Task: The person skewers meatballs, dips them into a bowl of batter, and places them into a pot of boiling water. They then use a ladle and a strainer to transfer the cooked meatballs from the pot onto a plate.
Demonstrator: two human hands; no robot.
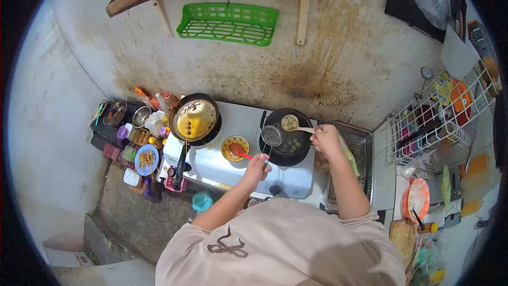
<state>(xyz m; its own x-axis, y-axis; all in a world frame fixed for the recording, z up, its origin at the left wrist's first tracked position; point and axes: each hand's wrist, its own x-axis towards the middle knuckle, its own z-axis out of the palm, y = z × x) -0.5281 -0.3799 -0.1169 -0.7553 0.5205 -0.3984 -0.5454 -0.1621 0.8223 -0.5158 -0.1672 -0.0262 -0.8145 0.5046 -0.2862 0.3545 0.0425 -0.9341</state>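
Observation:
My right hand [326,140] is closed around the handle of a pale ladle [304,129]. Several small round balls [289,122] lie in its bowl, above a dark wok [299,160] on the stove's right side. More balls float in the liquid there. My left hand [257,169] grips the handle of a mesh strainer [271,136], whose round mesh hangs over the wok's left edge. Beside that hand stands a yellow patterned bowl [228,155] with a red spoon [239,151] in it.
On the white stove [233,118], a frying pan [210,133] holds yellow food and a skewer. A blue plate of food [146,160] and jars crowd the left. To the right are a sink [360,135] and a wire rack [423,122]. A green basket [227,23] hangs above.

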